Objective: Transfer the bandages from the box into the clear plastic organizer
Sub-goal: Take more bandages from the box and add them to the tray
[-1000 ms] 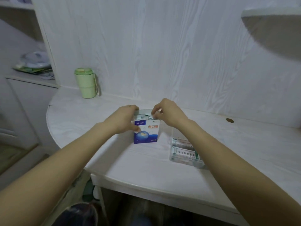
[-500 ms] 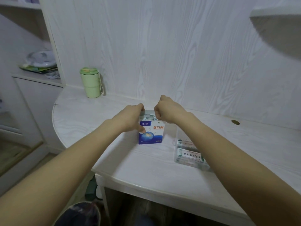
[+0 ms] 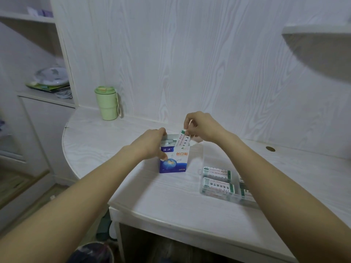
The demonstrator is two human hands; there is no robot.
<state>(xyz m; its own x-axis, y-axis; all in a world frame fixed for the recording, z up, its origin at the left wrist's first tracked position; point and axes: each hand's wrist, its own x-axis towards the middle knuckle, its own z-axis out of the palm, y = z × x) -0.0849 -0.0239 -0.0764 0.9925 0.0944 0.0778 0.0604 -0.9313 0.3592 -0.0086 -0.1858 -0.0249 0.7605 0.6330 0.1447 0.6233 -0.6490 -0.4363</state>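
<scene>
A blue and white bandage box (image 3: 173, 160) stands upright and open on the white desk (image 3: 171, 202). My left hand (image 3: 152, 145) grips its left side, thumb on the front face. My right hand (image 3: 201, 126) pinches the top of a stack of bandages (image 3: 183, 140) that sticks halfway out of the box. To the right lies the clear plastic organizer (image 3: 218, 194), holding two stacks of bandages (image 3: 216, 179); my right forearm hides its right end.
A green lidded cup (image 3: 107, 103) stands at the back left by the wall. Shelves with papers and a plate (image 3: 51, 78) are further left. A round cable hole (image 3: 270, 148) is at the back right. The desk's front edge runs below the organizer.
My right hand has risen from the box mouth, drawing a stack of bandages partway out. My left hand has stayed on the box.
</scene>
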